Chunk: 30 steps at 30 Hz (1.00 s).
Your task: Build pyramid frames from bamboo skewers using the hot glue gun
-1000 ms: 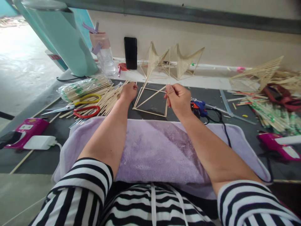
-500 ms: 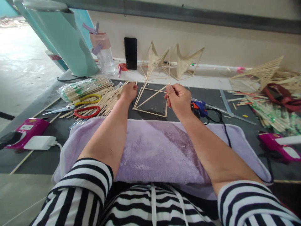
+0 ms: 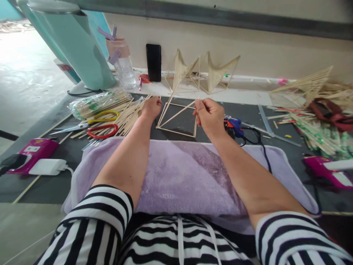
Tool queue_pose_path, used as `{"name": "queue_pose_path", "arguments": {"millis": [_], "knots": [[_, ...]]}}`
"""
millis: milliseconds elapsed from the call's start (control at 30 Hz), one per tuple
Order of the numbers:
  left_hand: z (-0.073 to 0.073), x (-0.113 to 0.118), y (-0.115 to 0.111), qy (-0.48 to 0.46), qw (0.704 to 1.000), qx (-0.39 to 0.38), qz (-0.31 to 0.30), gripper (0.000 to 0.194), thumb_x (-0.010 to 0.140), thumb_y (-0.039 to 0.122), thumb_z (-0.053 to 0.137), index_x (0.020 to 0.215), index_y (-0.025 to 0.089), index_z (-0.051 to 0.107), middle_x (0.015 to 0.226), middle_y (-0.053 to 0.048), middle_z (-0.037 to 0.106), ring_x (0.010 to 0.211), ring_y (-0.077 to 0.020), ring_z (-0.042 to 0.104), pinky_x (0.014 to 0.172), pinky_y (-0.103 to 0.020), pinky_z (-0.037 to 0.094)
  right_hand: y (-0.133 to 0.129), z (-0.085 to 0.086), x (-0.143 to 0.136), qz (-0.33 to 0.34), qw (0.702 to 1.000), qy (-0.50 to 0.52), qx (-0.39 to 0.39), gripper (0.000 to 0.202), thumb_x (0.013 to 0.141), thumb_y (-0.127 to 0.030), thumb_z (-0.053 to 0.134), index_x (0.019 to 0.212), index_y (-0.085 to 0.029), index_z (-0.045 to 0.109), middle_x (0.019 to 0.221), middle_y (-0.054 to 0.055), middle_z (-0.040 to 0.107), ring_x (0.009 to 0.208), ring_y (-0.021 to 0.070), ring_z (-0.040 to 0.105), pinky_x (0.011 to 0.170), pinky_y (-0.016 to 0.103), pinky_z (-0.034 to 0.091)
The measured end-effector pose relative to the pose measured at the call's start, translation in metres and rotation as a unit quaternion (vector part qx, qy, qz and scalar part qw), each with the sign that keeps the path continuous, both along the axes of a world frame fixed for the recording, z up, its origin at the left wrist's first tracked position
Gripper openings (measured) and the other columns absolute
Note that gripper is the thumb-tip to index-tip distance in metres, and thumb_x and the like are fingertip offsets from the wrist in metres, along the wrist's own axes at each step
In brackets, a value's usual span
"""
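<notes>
A frame of thin wooden sticks [image 3: 176, 131] rests on the dark table, with slanting sticks rising from its near left corner. My right hand [image 3: 209, 115] pinches the upper end of one slanting stick at the frame's right side. Just left of the frame, my left hand [image 3: 151, 108] is closed, its fingers curled beside the loose stick pile [image 3: 129, 117]; what it grips, if anything, is too small to tell. Two finished-looking stick models with curved surfaces, one left [image 3: 180, 70] and one right [image 3: 215, 73], stand behind the frame.
Scissors [image 3: 102, 131] and bagged sticks [image 3: 96, 105] lie left. A bottle [image 3: 124, 66] and black phone [image 3: 153, 62] stand behind. Right are a blue tool [image 3: 234, 127], its cord, a clear ruler [image 3: 264, 119] and more sticks [image 3: 317, 136]. A purple towel [image 3: 179, 176] covers the near edge.
</notes>
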<state>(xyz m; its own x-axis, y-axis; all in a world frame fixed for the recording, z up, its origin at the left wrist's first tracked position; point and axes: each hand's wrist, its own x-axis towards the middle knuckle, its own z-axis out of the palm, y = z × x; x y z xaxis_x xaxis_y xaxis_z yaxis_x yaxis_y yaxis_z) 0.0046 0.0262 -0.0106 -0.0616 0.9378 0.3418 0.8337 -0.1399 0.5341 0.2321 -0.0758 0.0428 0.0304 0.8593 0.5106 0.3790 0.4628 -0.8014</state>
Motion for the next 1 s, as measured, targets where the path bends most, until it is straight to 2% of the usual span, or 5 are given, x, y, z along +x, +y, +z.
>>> {"name": "queue_pose_path", "arguments": {"millis": [467,600,800,1000], "knots": [[0.0022,0.0023,-0.0028,0.001,1.0,0.008,0.014,0.023,0.077,0.011,0.049,0.088,0.02,0.067,0.091,-0.003,0.072,0.087,-0.0167,0.062,0.083,-0.026,0.045,0.0003,-0.0014,-0.0007,-0.005,1.0,-0.002,0.002,0.046,0.089,-0.061,0.05,0.066,-0.022,0.056,0.047,-0.005,0.051,0.036,0.0063,0.045,0.042,0.023,0.04],[0.004,0.003,-0.0048,-0.011,1.0,0.005,0.025,0.016,0.077,0.015,0.054,0.088,0.019,0.064,0.091,-0.005,0.071,0.086,-0.0176,0.06,0.082,-0.027,0.045,0.0005,-0.0014,-0.0011,-0.001,1.0,0.002,0.001,0.046,0.089,-0.062,0.05,0.067,-0.022,0.055,0.048,-0.005,0.052,0.036,0.0065,0.045,0.041,0.023,0.04],[0.0023,0.0012,-0.0027,-0.017,1.0,-0.009,0.019,0.004,0.078,0.019,0.057,0.077,0.02,0.06,0.085,-0.004,0.069,0.084,-0.0174,0.059,0.08,-0.028,0.043,0.0001,-0.0013,-0.0007,-0.002,1.0,-0.005,0.001,0.048,0.089,-0.064,0.048,0.065,-0.022,0.054,0.044,-0.005,0.049,0.036,0.0072,0.045,0.042,0.024,0.041],[0.0033,0.0017,-0.0023,-0.016,1.0,-0.017,0.011,0.01,0.082,0.024,0.056,0.077,0.019,0.063,0.086,-0.005,0.07,0.083,-0.0176,0.059,0.079,-0.028,0.042,-0.0004,-0.0006,-0.0004,-0.001,1.0,-0.001,-0.002,0.048,0.087,-0.064,0.05,0.065,-0.022,0.055,0.046,-0.005,0.05,0.037,0.0074,0.045,0.044,0.024,0.041]]}}
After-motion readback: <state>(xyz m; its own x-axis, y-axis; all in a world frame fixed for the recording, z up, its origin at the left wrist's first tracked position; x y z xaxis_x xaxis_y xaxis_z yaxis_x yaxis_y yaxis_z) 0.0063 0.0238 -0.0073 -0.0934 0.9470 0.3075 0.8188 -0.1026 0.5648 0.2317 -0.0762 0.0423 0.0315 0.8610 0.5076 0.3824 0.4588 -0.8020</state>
